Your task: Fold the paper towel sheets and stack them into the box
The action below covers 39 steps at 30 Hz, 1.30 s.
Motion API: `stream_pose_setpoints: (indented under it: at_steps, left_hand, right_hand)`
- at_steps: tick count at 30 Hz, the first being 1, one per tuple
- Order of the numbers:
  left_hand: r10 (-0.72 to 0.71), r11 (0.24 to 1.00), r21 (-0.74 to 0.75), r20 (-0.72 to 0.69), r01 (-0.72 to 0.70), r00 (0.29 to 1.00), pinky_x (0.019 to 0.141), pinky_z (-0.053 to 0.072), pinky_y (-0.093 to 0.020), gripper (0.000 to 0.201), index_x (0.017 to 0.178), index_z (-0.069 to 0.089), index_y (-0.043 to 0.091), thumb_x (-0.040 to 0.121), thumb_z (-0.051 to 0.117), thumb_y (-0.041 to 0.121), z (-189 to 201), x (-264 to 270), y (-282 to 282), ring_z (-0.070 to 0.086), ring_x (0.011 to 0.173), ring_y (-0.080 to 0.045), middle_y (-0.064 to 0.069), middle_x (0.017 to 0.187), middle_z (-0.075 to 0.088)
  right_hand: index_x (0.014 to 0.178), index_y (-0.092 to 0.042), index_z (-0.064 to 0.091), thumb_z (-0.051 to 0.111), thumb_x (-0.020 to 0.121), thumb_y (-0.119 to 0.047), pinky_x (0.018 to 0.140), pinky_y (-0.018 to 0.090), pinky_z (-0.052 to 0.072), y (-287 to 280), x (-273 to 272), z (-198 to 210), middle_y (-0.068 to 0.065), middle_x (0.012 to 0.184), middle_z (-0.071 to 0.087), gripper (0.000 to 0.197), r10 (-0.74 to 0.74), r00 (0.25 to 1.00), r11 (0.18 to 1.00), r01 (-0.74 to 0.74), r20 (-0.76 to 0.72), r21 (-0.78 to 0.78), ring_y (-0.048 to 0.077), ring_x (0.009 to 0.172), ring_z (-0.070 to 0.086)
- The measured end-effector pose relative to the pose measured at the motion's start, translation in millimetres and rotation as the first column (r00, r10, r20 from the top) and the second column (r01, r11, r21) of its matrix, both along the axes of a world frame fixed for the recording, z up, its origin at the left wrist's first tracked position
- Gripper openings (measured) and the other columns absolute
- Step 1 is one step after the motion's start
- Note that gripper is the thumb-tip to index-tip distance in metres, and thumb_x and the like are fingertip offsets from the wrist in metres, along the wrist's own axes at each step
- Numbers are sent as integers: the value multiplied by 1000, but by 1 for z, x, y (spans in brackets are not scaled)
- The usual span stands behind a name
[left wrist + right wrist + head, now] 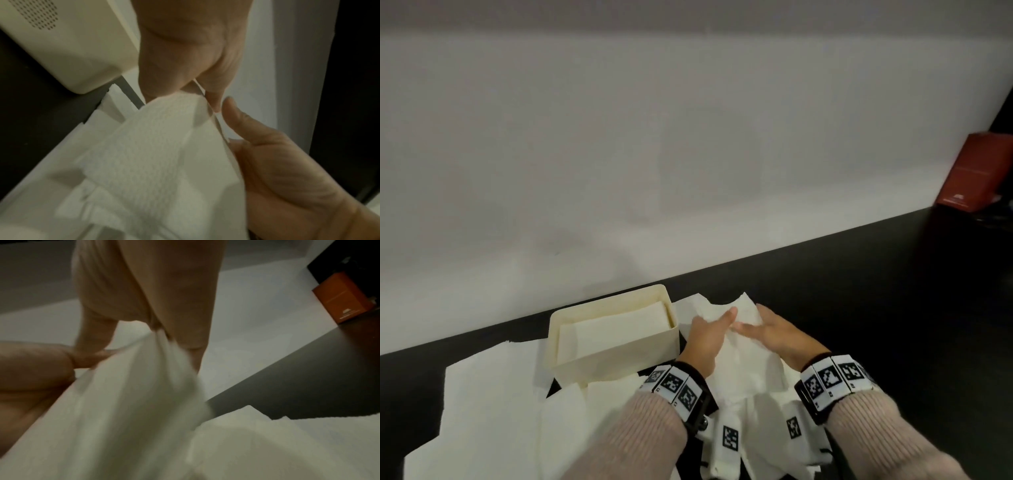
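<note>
The paper towel sheet (pixel 743 346) is lifted off the table (pixel 859 291), long axis running from the person toward the wall, far edge uppermost. The left hand (pixel 705 337) and right hand (pixel 774 334) each pinch that edge. The box (pixel 616 349) sits just left, nearer the left grip.

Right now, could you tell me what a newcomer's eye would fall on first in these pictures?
Probably the two hands, left hand and right hand, meeting over a white paper towel sheet lifted at the middle of the dark table. Just left of them stands a cream box with folded sheets inside. A red carton sits far right by the wall.
</note>
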<state>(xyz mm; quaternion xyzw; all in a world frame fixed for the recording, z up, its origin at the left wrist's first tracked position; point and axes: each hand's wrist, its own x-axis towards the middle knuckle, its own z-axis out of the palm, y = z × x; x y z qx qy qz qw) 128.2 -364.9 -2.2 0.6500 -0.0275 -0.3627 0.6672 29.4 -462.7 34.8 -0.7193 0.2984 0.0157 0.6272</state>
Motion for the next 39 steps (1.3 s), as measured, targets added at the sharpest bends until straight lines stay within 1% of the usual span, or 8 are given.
stream_pose_setpoints:
  at_steps: [2, 4, 9, 16, 20, 25, 32, 39]
  left_hand:
    - [-48, 997, -63, 3, 48, 999, 88, 54, -43, 73, 127, 49, 7, 70, 78, 42, 3, -6, 8, 64, 105, -27, -10, 121, 62]
    - [-39, 979, -201, 0, 38, 999, 92, 51, -50, 47, 121, 58, 5, 79, 72, 22, 9, -12, 21, 65, 104, -33, -15, 116, 67]
    - [-28, 926, -377, -8, 23, 1000, 91, 51, -45, 35, 115, 61, 0, 80, 66, 1, 15, -17, 62, 62, 108, -35, -17, 114, 67]
    - [-175, 979, -75, 186, 192, 967, 68, 56, -24, 39, 103, 65, 3, 66, 77, 1, -5, -15, 147, 68, 88, -23, -8, 95, 72]
    - [-243, 963, 190, 293, 193, 925, 71, 51, -20, 33, 102, 64, 7, 72, 76, 1, -28, -14, 162, 64, 92, -19, -6, 103, 67]
    - [-180, 979, 145, 296, 142, 938, 72, 51, -24, 36, 98, 63, 16, 70, 76, -3, -44, -25, 158, 60, 88, -14, -4, 98, 63]
    - [-55, 998, 6, 281, 56, 958, 83, 53, -37, 27, 89, 67, 14, 69, 78, -1, -38, -34, 145, 64, 91, -24, -9, 94, 67]
    - [-99, 995, 66, 372, 81, 923, 80, 52, -26, 38, 97, 63, 27, 69, 80, 7, -39, -26, 154, 62, 93, -15, 1, 102, 64]
  right_hand:
    - [145, -18, 24, 77, 76, -19, 90, 29, 50, 7, -7, 4, 0, 134, 51, 87, 68, 998, 997, -68, 4, -30, 10, 113, 52]
    - [137, -20, 34, 83, 64, -10, 93, 39, 51, 8, -14, 4, 2, 126, 58, 89, 103, 995, 993, -102, 12, -56, 15, 112, 56]
    - [110, -18, 58, 78, 68, -6, 94, 37, 50, 16, -40, 4, 1, 110, 66, 47, 116, 985, 957, -145, -124, -252, 17, 103, 61]
    - [80, -7, 66, 80, 65, 0, 64, 30, 52, 18, -75, -11, 10, 85, 70, 22, -182, 971, 974, 200, 157, -105, 23, 78, 67]
    - [77, -5, 67, 78, 64, 6, 67, 31, 51, 34, -73, -35, 10, 81, 68, 20, -266, 945, 963, 271, 187, 1, 24, 76, 64]
    - [90, -17, 69, 80, 63, 7, 97, 32, 41, 47, -72, -73, 5, 104, 67, 37, -263, 960, 965, 260, 91, 48, 22, 104, 58]
    - [90, -7, 71, 79, 65, 3, 90, 44, 52, 62, -62, -68, 12, 94, 73, 28, -355, 921, 934, 344, 162, 93, 31, 94, 67]
    - [92, -12, 70, 78, 65, 4, 91, 42, 51, 51, -71, -76, 11, 98, 71, 33, -299, 951, 953, 293, 81, 74, 29, 99, 64]
